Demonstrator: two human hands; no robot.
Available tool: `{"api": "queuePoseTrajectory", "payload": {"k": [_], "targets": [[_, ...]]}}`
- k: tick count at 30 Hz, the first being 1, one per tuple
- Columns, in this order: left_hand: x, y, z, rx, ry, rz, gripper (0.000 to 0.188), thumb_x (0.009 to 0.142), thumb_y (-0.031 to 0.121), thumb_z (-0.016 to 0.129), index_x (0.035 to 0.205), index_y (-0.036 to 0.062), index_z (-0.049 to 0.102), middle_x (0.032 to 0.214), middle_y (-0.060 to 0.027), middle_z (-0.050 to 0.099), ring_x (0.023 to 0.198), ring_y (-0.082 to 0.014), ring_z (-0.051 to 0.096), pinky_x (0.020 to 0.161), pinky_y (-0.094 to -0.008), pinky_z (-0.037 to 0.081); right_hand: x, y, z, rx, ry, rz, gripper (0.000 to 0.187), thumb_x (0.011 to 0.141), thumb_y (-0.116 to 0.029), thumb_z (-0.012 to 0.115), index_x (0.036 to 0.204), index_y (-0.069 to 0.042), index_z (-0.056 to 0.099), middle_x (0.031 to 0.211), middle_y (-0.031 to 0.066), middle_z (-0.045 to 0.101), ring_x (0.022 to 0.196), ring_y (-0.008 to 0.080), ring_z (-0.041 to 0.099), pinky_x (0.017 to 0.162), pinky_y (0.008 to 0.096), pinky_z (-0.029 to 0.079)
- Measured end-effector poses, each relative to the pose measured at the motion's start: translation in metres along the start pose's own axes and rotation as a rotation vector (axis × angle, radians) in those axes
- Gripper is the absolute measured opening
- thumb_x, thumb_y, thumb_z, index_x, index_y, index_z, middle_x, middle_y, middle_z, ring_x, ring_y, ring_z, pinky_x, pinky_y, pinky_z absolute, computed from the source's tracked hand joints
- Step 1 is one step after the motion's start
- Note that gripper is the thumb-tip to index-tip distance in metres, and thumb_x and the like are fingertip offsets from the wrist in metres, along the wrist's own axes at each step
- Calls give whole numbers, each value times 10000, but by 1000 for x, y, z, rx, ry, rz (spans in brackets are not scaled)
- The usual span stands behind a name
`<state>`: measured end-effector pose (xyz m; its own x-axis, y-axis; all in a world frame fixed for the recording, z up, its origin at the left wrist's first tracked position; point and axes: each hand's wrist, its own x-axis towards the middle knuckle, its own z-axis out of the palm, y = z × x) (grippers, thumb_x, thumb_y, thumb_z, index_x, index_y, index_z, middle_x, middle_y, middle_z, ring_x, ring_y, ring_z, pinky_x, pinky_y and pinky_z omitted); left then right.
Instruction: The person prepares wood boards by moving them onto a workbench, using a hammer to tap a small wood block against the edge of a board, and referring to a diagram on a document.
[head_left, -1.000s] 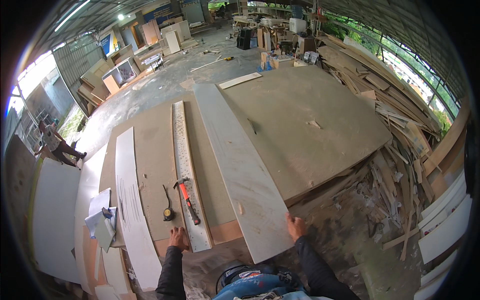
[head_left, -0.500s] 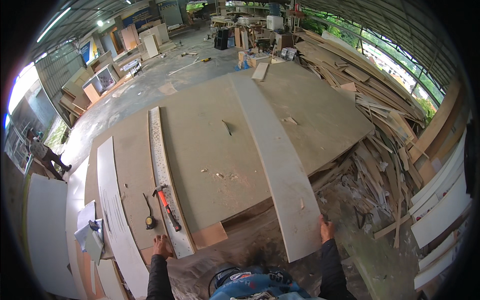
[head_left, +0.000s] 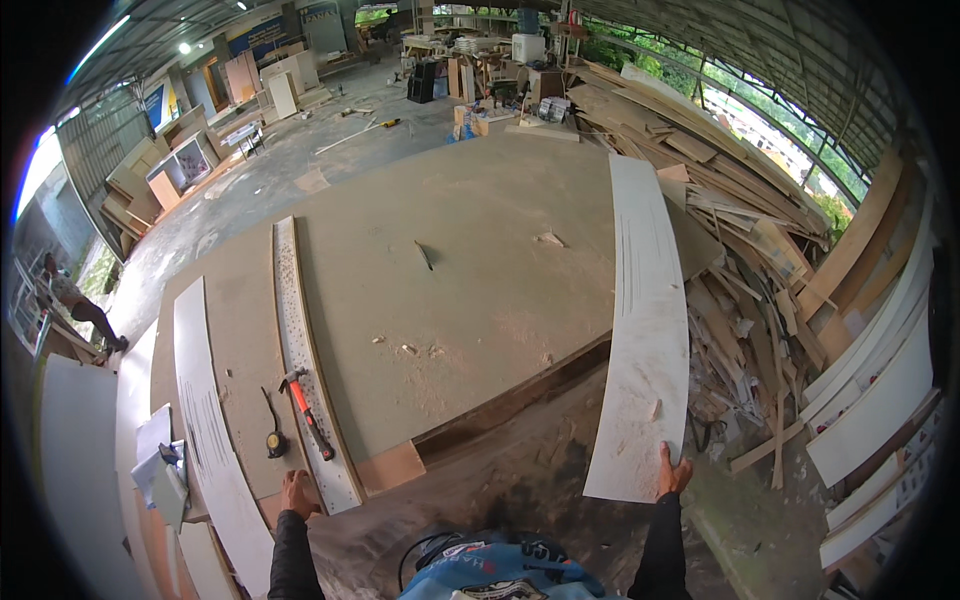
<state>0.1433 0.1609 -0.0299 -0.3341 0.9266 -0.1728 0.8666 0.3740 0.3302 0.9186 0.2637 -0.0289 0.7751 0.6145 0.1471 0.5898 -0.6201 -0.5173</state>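
Observation:
A long white board [head_left: 645,330] lies across the right part of the tabletop, its near end jutting past the edge. My right hand [head_left: 674,474] is closed on that near right corner, thumb on top; the fingers beneath are hidden. My left hand [head_left: 298,493] rests at the table's near edge with fingers lying forward, beside the near end of a narrow speckled strip [head_left: 308,390] with wooden edges. On this strip lies a claw hammer [head_left: 309,415] with a red and black handle. A tape measure [head_left: 276,442] sits just left of it.
Another white board [head_left: 205,400] with dark lines lies farther left, near papers [head_left: 155,450]. Wood scraps [head_left: 410,348] and a thin dark pointed tool [head_left: 425,257] lie on the large brown panel [head_left: 470,230]. Offcuts [head_left: 740,350] pile up at right. A person [head_left: 80,305] stands far left.
The white board at right has swung and shifted rightward with my right hand, and marks now show on its upper face. A short strip at the far edge has turned. My left hand stays by the speckled strip.

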Motion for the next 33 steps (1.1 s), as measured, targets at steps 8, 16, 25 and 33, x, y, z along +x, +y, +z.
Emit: {"api": "queuePoseTrajectory", "payload": {"k": [8, 16, 25, 33], "targets": [[8, 7, 1, 33, -26, -1, 784, 436, 86, 817, 1154, 74, 501, 1161, -189, 505, 1132, -390, 465, 981, -418, 416, -15, -18, -27, 140, 89, -140, 734, 672, -662, 673, 740, 68, 632, 759, 241, 614, 755, 394, 596, 650, 477, 450], [-37, 32, 22, -96, 317, -280, 576, 669, 104, 666, 1207, 8, 485, 1330, -255, 411, 1262, -385, 376, 1062, -404, 331, 50, -105, -16, 231, -119, -470, 747, 693, -663, 653, 774, 80, 643, 760, 250, 631, 734, 387, 618, 643, 459, 458], [-244, 87, 30, -195, 772, -499, 419, 686, 56, 620, 1092, -3, 537, 1189, -216, 490, 1148, -364, 459, 1000, -409, 369, 94, -181, -19, -17, -180, -700, 625, 708, -613, 669, 805, 4, 642, 786, 214, 645, 724, 393, 627, 588, 484, 458], [-341, 150, 87, -593, 916, -726, 226, 748, 85, 619, 958, -1, 615, 907, -110, 636, 795, -219, 629, 715, -318, 507, 103, -217, -28, -26, -130, -1058, 160, 784, -165, 660, 825, -36, 576, 898, 170, 607, 861, 374, 590, 687, 481, 461]]}}
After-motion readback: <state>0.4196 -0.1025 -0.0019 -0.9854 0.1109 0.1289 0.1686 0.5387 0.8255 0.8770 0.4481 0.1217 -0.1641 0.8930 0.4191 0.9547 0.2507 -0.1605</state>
